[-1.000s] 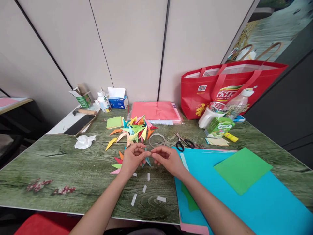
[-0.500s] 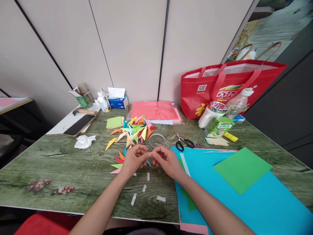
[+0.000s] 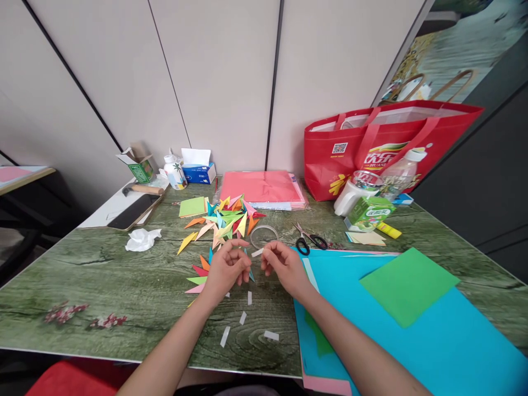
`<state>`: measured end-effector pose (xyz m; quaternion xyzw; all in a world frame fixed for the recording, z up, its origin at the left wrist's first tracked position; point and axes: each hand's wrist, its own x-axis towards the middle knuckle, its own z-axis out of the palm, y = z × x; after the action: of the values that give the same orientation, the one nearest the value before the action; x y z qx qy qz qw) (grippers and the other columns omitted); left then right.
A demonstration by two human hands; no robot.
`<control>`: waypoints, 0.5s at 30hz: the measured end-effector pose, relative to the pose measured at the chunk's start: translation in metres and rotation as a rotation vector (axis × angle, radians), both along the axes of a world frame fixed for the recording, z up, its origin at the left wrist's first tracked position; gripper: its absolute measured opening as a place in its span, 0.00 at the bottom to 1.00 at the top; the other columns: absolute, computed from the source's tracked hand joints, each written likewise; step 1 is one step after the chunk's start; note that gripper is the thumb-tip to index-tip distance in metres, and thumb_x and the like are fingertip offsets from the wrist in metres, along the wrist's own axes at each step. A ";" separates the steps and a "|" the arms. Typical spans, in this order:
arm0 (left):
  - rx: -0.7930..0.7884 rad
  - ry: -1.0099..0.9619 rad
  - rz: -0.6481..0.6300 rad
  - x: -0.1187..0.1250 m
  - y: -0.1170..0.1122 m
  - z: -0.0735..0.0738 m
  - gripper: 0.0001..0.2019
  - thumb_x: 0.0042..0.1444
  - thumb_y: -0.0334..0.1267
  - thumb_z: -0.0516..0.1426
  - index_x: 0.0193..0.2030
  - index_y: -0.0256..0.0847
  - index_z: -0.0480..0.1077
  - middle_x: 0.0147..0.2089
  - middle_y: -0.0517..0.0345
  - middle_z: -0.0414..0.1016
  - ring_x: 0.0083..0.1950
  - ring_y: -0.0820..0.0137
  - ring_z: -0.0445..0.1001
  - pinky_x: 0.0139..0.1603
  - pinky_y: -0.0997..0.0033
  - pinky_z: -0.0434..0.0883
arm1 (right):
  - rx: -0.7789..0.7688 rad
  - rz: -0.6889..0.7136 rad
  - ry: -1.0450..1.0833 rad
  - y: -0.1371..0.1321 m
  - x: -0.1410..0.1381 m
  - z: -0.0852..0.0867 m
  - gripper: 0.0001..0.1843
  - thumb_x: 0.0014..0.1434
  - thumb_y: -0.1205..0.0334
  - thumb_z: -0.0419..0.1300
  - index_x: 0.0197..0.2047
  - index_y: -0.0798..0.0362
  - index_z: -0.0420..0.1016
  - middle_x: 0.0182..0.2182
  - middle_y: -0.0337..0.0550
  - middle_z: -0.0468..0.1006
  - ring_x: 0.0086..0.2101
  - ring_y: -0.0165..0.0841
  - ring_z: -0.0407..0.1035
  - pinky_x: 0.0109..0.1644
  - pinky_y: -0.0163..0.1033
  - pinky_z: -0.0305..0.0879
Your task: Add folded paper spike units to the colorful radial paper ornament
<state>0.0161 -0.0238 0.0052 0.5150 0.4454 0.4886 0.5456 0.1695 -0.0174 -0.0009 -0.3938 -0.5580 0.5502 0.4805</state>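
My right hand (image 3: 285, 268) pinches a small white strip (image 3: 257, 252), like a bit of tape or its backing, between thumb and forefinger. Just left of it, my left hand (image 3: 227, 267) has loosely curved fingers with nothing visible in them. Under and beside the left hand lie folded paper points (image 3: 201, 270) in several colours, fanned out; the hand partly covers them. Beyond the hands sit a pile of folded coloured pieces (image 3: 226, 220) and a thin tape roll (image 3: 264, 226). Several cut white strips (image 3: 225, 336) lie on the table nearer to me.
Black-handled scissors (image 3: 303, 245) lie right of the roll. Blue paper sheets (image 3: 350, 308) with a green square (image 3: 408, 286) cover the right side. A red bag (image 3: 330, 159), green carton (image 3: 369, 213), crumpled tissue (image 3: 142, 240), phone (image 3: 134, 212) and red paper pack (image 3: 259, 187) stand around.
My hands have moved apart from their touching pinch. The white strip now shows sticking out of my right fingers, and my left fingers have loosened.
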 end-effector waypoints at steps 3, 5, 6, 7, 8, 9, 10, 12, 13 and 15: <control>0.106 -0.016 0.179 -0.005 0.001 0.004 0.13 0.51 0.43 0.55 0.40 0.39 0.62 0.17 0.69 0.65 0.13 0.79 0.63 0.11 0.83 0.57 | -0.035 -0.072 0.070 0.004 0.002 -0.002 0.14 0.54 0.51 0.55 0.27 0.54 0.64 0.22 0.36 0.68 0.22 0.26 0.65 0.24 0.32 0.64; 0.180 -0.043 0.324 -0.010 0.003 0.008 0.11 0.52 0.43 0.55 0.39 0.39 0.63 0.17 0.68 0.65 0.13 0.79 0.62 0.11 0.83 0.56 | -0.065 -0.084 0.108 0.005 0.002 -0.003 0.15 0.54 0.50 0.56 0.28 0.54 0.64 0.22 0.36 0.69 0.21 0.26 0.65 0.23 0.32 0.64; 0.214 -0.057 0.390 -0.012 0.003 0.009 0.11 0.52 0.42 0.55 0.38 0.39 0.63 0.17 0.68 0.66 0.14 0.79 0.62 0.11 0.83 0.56 | -0.079 -0.079 0.123 0.005 0.001 -0.004 0.14 0.53 0.50 0.56 0.29 0.54 0.64 0.22 0.36 0.69 0.21 0.26 0.66 0.22 0.32 0.65; 0.249 -0.071 0.453 -0.014 0.004 0.011 0.10 0.52 0.42 0.55 0.37 0.39 0.64 0.17 0.68 0.66 0.14 0.79 0.62 0.12 0.83 0.56 | -0.090 -0.070 0.135 0.005 0.000 -0.005 0.14 0.53 0.51 0.57 0.30 0.54 0.65 0.22 0.36 0.69 0.20 0.26 0.66 0.22 0.32 0.65; 0.279 -0.080 0.505 -0.017 0.005 0.013 0.09 0.52 0.42 0.55 0.37 0.39 0.64 0.17 0.67 0.66 0.14 0.79 0.62 0.12 0.82 0.57 | -0.098 -0.060 0.144 0.004 0.000 -0.006 0.14 0.52 0.51 0.58 0.30 0.54 0.65 0.22 0.36 0.70 0.21 0.26 0.66 0.22 0.32 0.65; 0.307 -0.087 0.554 -0.019 0.006 0.014 0.09 0.53 0.41 0.55 0.37 0.39 0.64 0.17 0.67 0.66 0.14 0.79 0.62 0.13 0.82 0.57 | -0.103 -0.050 0.151 0.004 -0.001 -0.007 0.14 0.51 0.52 0.59 0.30 0.55 0.66 0.22 0.36 0.70 0.21 0.26 0.66 0.23 0.32 0.65; 0.326 -0.090 0.595 -0.021 0.007 0.015 0.08 0.53 0.41 0.55 0.36 0.39 0.64 0.16 0.67 0.66 0.14 0.78 0.62 0.13 0.82 0.57 | -0.105 -0.040 0.156 0.004 -0.002 -0.008 0.13 0.51 0.53 0.60 0.30 0.55 0.66 0.22 0.36 0.70 0.21 0.26 0.66 0.23 0.32 0.65; 0.336 -0.073 0.632 -0.025 0.009 0.016 0.08 0.53 0.41 0.55 0.35 0.39 0.65 0.17 0.66 0.66 0.15 0.78 0.63 0.13 0.81 0.58 | -0.101 -0.018 0.170 0.003 -0.003 -0.009 0.12 0.50 0.54 0.61 0.31 0.54 0.67 0.23 0.36 0.71 0.22 0.26 0.67 0.24 0.33 0.66; 0.325 -0.050 0.628 -0.027 0.009 0.017 0.08 0.52 0.41 0.55 0.34 0.38 0.65 0.18 0.66 0.66 0.15 0.78 0.63 0.14 0.81 0.58 | -0.097 -0.001 0.176 0.003 -0.003 -0.009 0.12 0.50 0.54 0.61 0.33 0.54 0.68 0.23 0.36 0.72 0.22 0.26 0.67 0.25 0.33 0.66; 0.283 0.021 0.596 -0.031 0.011 0.017 0.08 0.50 0.41 0.56 0.33 0.38 0.66 0.19 0.64 0.67 0.18 0.77 0.65 0.17 0.80 0.61 | -0.088 0.042 0.175 0.002 -0.003 -0.009 0.12 0.50 0.54 0.61 0.34 0.53 0.68 0.24 0.37 0.73 0.24 0.27 0.68 0.26 0.34 0.67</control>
<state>-0.0146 -0.0128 0.0225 0.4378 0.5100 0.6782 0.2971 0.1661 -0.0153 -0.0103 -0.3531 -0.4971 0.6165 0.4981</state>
